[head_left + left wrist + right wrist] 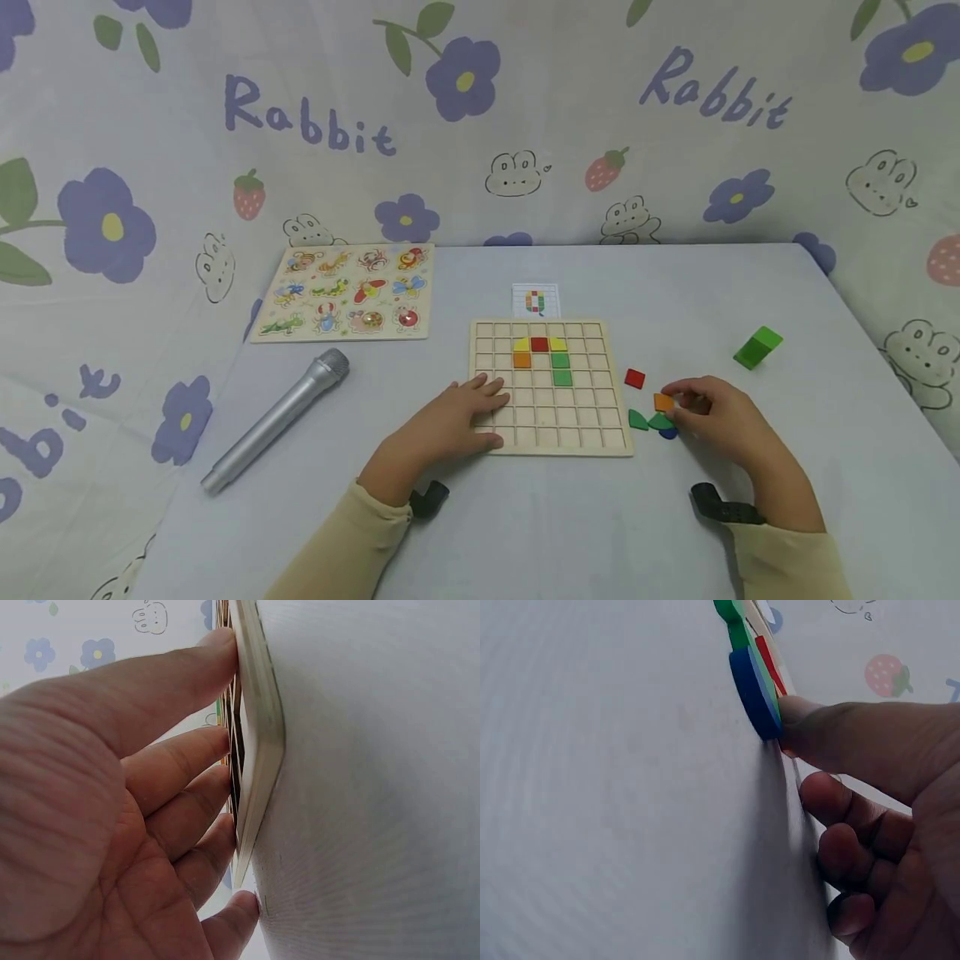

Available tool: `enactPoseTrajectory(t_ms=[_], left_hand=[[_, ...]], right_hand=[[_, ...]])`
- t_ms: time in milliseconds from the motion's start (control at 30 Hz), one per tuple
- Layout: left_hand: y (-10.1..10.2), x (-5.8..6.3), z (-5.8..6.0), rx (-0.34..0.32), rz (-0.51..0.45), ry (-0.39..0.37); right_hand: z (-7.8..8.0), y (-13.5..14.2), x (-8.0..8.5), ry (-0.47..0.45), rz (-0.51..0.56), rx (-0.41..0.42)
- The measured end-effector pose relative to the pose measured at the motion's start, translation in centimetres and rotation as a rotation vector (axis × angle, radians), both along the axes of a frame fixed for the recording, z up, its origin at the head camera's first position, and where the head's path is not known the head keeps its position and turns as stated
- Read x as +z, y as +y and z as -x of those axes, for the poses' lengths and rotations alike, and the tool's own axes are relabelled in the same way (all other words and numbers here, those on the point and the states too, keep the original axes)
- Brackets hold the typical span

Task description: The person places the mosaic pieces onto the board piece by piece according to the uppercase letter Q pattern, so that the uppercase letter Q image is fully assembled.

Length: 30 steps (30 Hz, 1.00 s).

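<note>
A wooden grid board (600, 433) lies on the table with several coloured tiles in its upper squares: a red tile (539, 344), yellow corner pieces, an orange tile (522, 359) and green tiles. My left hand (442, 425) rests on the board's lower left edge, fingers spread. To the right of the board, my right hand (723, 421) pinches an orange square tile (663, 402) between thumb and index finger. Close beside it lie a red square tile (634, 379), green rounded pieces (638, 419) and a blue piece (751, 694).
Behind the board lies a small pattern card (536, 301). An insect puzzle board (345, 292) and a silver microphone (277, 421) are on the left. A green block (758, 347) stands at the right, and a printed cloth hangs behind the table.
</note>
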<state>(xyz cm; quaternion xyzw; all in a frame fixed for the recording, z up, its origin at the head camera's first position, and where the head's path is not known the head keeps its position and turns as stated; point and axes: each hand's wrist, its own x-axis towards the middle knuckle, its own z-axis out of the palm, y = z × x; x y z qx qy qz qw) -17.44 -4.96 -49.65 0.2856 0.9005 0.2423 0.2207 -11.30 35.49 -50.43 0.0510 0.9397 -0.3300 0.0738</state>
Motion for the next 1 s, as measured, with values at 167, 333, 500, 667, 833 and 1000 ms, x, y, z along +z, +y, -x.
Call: enactPoseTrajectory(t_ms=[167,333,500,667,833,1000], left_hand=[[0.0,-0.1,0.1,0.002,0.001,0.003],[0.0,0.0,0.1,0.01,0.011,0.0],[0.0,-0.1,0.1,0.016,0.015,0.0],[-0.1,-0.1,0.0,0.016,0.012,0.004],[-0.2,-0.1,0.0,0.009,0.012,0.006],[-0.2,-0.5,0.3,0.002,-0.005,0.003]], right_hand=[[0.2,-0.2,0.0,0.01,-0.016,-0.016],[0.5,-0.3,-0.3,0.022,-0.023,-0.072],[0.7,-0.4,-0.6,0.04,-0.011,-0.143],[0.9,-0.9,-0.5,0.082,0.027,-0.193],[2.1,-4.2,1.3,0.108,0.103,-0.18],[4.5,-9.5,2.8,0.136,0.139,-0.01]])
